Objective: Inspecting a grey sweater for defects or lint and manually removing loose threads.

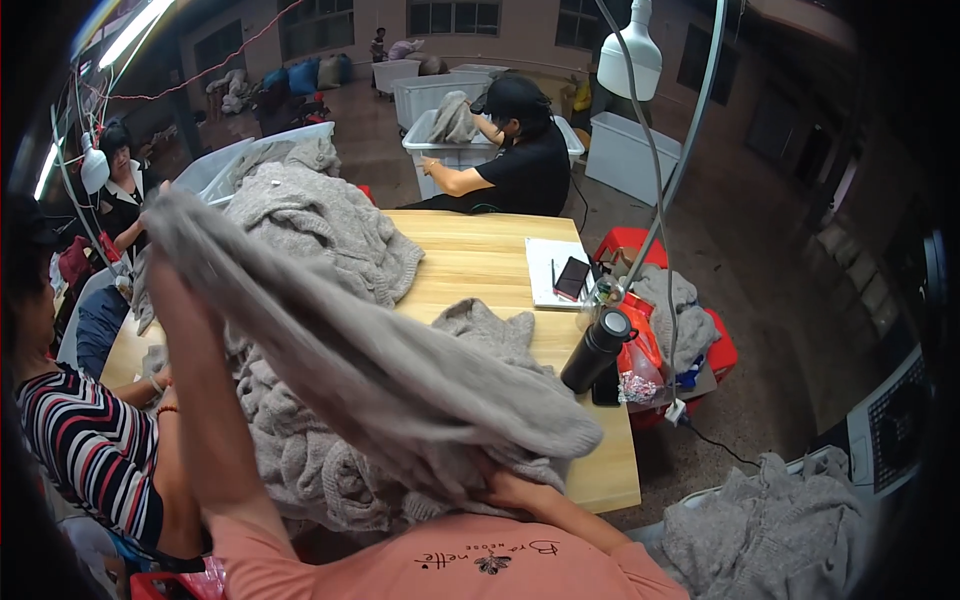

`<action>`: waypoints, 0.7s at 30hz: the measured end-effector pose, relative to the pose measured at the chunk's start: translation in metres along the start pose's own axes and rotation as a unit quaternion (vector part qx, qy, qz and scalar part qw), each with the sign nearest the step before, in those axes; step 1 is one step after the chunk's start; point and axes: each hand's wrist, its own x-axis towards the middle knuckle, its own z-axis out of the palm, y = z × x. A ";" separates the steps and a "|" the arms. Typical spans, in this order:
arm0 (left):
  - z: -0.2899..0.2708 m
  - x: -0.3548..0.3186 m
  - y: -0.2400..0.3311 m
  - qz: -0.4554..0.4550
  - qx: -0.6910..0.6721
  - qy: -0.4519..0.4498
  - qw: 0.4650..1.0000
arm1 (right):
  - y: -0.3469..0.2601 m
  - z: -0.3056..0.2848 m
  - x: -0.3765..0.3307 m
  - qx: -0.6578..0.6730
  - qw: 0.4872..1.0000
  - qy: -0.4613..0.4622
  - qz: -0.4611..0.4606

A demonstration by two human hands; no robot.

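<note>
A grey knit sweater (380,350) is stretched diagonally in front of me, its cloth slightly blurred. My left hand (157,212) is raised at the upper left, closed on one end of it. Lower down, my right hand (502,487) grips the sweater's near side, with its fingertips hidden in the folds. Beneath the lifted cloth lie more grey knits (305,455), bunched on the wooden table (460,245). Another heap of grey knitwear (310,225) rises at the table's far left.
A black bottle (597,350) and a phone on papers (572,278) are at the table's right. Red crates (722,350) with knits stand beyond that edge. A co-worker in stripes (90,450) sits close on my left; another in black (525,160) is across, by white bins (440,150).
</note>
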 end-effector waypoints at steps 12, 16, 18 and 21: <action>0.116 0.027 0.170 0.135 -0.177 -0.259 0.940 | -0.007 -0.010 -0.012 -0.076 0.964 0.232 0.102; 0.113 0.115 0.153 0.157 -0.146 -0.319 0.923 | -0.016 -0.013 -0.012 -0.002 0.941 0.327 0.085; 0.155 0.074 0.170 0.169 -0.126 -0.348 0.913 | -0.012 -0.018 -0.005 -0.017 0.919 0.392 0.037; 0.124 0.140 0.179 0.197 -0.072 -0.370 0.905 | -0.036 -0.032 0.016 -0.028 0.925 0.378 -0.004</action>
